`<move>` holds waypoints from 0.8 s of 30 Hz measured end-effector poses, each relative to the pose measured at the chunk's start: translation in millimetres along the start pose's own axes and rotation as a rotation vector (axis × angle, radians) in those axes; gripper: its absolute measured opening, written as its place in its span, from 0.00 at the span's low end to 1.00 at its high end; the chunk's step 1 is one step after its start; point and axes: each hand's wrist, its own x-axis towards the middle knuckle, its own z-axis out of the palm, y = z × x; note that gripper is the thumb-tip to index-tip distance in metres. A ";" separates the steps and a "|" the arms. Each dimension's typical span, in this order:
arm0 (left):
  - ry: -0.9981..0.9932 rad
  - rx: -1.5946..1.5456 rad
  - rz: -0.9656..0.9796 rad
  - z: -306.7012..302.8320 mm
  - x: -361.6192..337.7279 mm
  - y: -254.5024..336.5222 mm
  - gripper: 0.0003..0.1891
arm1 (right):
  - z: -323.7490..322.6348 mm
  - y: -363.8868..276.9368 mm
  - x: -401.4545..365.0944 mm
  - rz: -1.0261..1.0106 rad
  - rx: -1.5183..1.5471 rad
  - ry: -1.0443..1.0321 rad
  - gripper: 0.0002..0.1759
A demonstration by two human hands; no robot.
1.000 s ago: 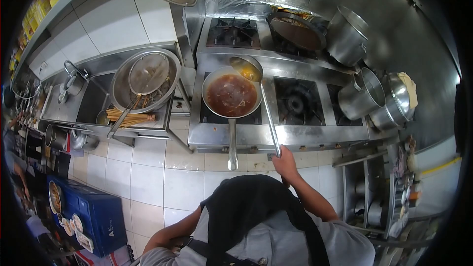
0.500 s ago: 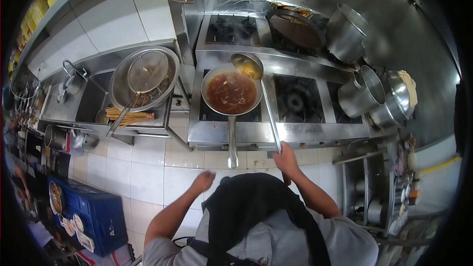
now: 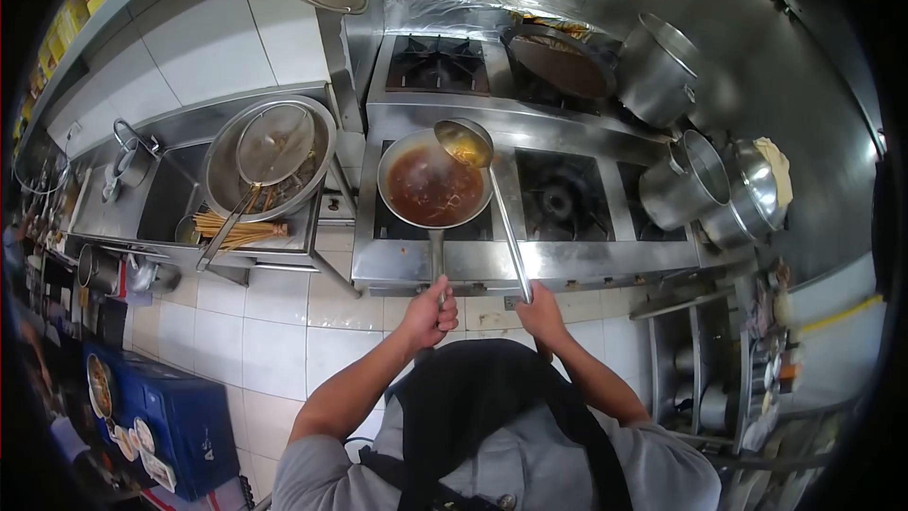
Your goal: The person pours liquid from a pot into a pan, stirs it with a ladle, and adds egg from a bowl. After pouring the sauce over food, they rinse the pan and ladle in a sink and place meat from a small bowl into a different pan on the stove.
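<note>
My left hand (image 3: 433, 313) is wrapped round the end of the handle of a frying pan (image 3: 437, 244). The pan sits on the front left burner and holds a red-brown, steaming soup (image 3: 430, 187) with pale bits in it. In my right hand (image 3: 543, 312) is the long handle of a metal ladle (image 3: 508, 227). The ladle's bowl hangs over the pan's upper right rim, with a yellowish oily liquid (image 3: 465, 148) in it.
The steel stove (image 3: 530, 258) has further burners. Large pots (image 3: 688, 180) stand at its right, and a dark wok (image 3: 558, 61) at the back. To the left, a strainer (image 3: 275, 144) rests on a big bowl (image 3: 326, 147) beside wooden sticks (image 3: 241, 229) and a sink (image 3: 180, 185). A blue crate (image 3: 194, 416) stands lower left.
My left hand has moved up and right from beside the pan and closed on its handle. The ladle, still in my right hand, has shifted slightly over the pan.
</note>
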 end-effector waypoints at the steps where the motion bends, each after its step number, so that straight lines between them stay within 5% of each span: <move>1: 0.000 0.004 0.003 1.1 -3.2 -1.2 0.15 | -2.4 1.0 -0.1 0.014 0.031 -0.017 0.08; 24: 0.069 0.175 0.042 -2.0 -6.5 3.8 0.14 | -4.2 -5.9 2.1 0.089 0.071 -0.062 0.15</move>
